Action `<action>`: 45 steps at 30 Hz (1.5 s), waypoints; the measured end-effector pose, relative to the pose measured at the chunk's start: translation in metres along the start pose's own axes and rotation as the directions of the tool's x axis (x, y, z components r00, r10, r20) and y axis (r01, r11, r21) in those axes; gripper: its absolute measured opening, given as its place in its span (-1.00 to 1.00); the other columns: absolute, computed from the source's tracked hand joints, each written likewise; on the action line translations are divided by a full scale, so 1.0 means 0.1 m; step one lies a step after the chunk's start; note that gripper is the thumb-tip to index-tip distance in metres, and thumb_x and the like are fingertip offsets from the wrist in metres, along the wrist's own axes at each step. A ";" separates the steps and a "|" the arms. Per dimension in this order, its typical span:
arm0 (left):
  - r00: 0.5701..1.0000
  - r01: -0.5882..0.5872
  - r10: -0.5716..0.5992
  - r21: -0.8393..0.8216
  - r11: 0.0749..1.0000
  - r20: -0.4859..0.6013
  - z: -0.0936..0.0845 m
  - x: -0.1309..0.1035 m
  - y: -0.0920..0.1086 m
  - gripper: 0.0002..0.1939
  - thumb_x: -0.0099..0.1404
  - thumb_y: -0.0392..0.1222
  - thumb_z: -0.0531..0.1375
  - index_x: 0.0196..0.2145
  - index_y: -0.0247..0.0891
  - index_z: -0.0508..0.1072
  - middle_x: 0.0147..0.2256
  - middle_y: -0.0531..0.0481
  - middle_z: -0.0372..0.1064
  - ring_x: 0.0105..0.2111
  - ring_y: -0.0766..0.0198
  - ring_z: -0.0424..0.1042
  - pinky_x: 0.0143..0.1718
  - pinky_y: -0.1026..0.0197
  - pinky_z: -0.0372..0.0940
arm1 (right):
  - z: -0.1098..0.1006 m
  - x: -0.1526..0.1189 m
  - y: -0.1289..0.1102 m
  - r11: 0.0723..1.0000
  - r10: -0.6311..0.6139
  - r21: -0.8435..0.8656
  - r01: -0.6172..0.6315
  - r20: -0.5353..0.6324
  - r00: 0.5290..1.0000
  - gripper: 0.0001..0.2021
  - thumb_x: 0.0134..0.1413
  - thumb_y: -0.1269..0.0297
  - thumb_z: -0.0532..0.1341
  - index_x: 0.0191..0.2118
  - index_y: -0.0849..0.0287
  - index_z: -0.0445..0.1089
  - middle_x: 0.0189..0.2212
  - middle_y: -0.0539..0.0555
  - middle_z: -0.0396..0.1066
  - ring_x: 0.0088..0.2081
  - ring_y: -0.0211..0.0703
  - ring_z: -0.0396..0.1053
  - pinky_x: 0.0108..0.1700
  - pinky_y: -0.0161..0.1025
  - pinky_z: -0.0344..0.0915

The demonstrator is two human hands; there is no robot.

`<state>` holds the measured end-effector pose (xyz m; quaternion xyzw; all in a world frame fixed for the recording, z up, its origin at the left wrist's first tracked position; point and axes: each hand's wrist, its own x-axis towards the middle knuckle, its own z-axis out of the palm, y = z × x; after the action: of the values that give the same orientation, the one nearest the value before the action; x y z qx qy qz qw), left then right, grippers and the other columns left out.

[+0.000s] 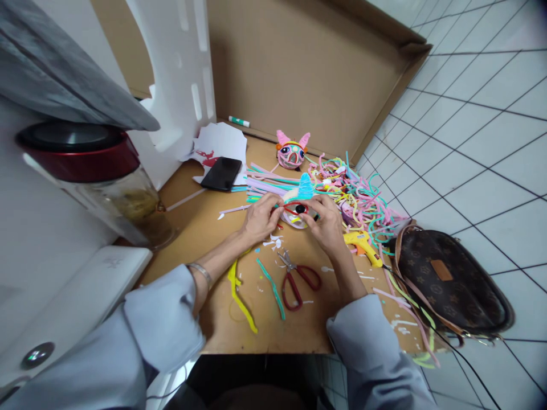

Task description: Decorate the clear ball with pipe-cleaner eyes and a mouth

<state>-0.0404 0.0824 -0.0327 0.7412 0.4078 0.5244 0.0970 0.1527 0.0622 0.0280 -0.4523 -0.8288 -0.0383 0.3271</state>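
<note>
Between my two hands is a small round craft figure point(296, 221) with a blue ear point(305, 187), a black round eye and a red strip across it. My left hand point(262, 217), fingers pinched, grips the red strip point(289, 207) at its left end. At the figure's right side my right hand point(325, 221) has its thumb and fingers closed around the edge near the eye. Just below lie red-handled scissors point(294, 279), a teal stem point(272, 288) and a bent yellow stem point(240, 299).
Behind stands a finished-looking pink-eared figure point(291, 154). Tangled coloured stems point(363, 199) and a yellow glue gun point(363, 246) lie right, beside a brown bag point(453, 282). Leftward are a black phone point(221, 173), paper point(222, 142) and a red-lidded jar point(92, 176).
</note>
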 end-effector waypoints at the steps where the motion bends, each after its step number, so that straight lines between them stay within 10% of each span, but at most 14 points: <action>1: 1.000 0.005 -0.005 -0.010 1.000 -0.001 0.00 0.00 0.01 -0.83 0.33 -0.20 0.07 -0.24 -0.26 0.45 -0.22 -0.13 0.46 -0.21 0.17 0.44 -0.15 0.15 0.33 | 0.00 0.00 0.01 1.000 0.002 0.008 -0.002 -0.004 1.000 -0.76 0.18 0.20 0.22 -0.07 0.07 0.52 -0.20 0.13 0.37 -0.12 0.00 0.35 -0.07 -0.10 0.29; 11: 0.988 0.146 -0.151 -0.158 0.977 -0.019 0.00 0.01 -0.02 -0.81 0.29 -0.14 0.14 -0.27 -0.26 0.51 -0.32 -0.08 0.52 -0.35 0.21 0.46 -0.28 0.19 0.34 | 0.04 -0.01 0.06 0.998 -0.003 0.063 0.007 -0.075 0.997 -0.79 0.15 0.21 0.24 -0.12 0.05 0.54 -0.25 0.10 0.39 -0.16 -0.03 0.37 -0.12 -0.11 0.33; 45: 0.997 -0.002 -0.003 -0.060 0.998 -0.073 0.00 0.02 0.00 -0.78 0.34 -0.12 0.13 -0.33 -0.26 0.53 -0.41 -0.05 0.50 -0.42 0.27 0.42 -0.32 0.23 0.30 | 0.02 -0.01 0.03 0.997 0.029 0.068 -0.026 -0.056 0.998 -0.75 0.16 0.20 0.22 -0.08 0.09 0.52 -0.22 0.14 0.42 -0.15 0.00 0.39 -0.08 -0.08 0.33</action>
<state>-0.0404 0.0841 -0.0313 0.7180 0.3953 0.5632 0.1044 0.1547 0.0639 0.0250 -0.4512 -0.8137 -0.0189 0.3661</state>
